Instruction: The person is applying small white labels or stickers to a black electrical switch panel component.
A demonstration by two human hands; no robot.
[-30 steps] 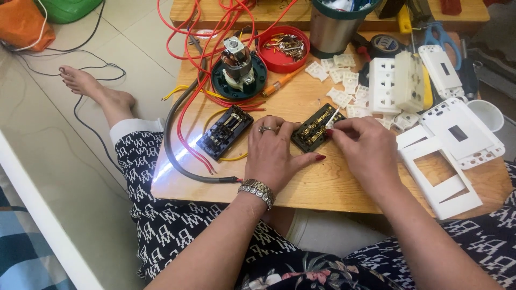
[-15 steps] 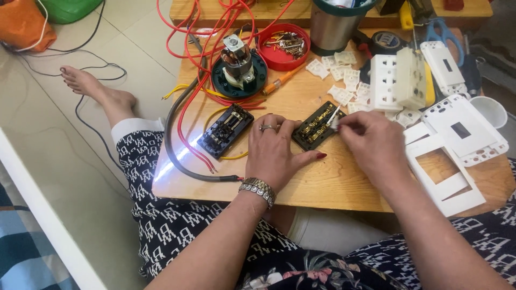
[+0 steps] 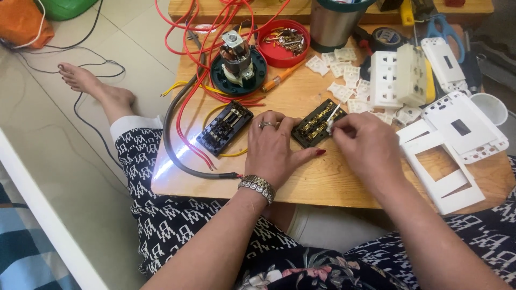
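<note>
1. The left hand (image 3: 277,147) lies flat, palm down and open, pinning a black switch block (image 3: 317,124) at mid-table.
2. The right hand (image 3: 365,145) pinches a small white piece (image 3: 330,124) at the block's right end.
3. The block looks light, rigid, and best held by its edges.
4. Two black blocks: the second (image 3: 224,128) lies left.

The low table (image 3: 322,182) is showing pale, smooth wood with a light sheen. The black rectangular switch module (image 3: 317,124) is looking like matt plastic with shiny brass-coloured metal contacts. The white rectangular faceplate frames (image 3: 446,172) are appearing as smooth matt plastic. The round steel cup (image 3: 334,29) is gleaming with brushed metal. The wristwatch band (image 3: 258,185) is glinting silvery metal.
</note>
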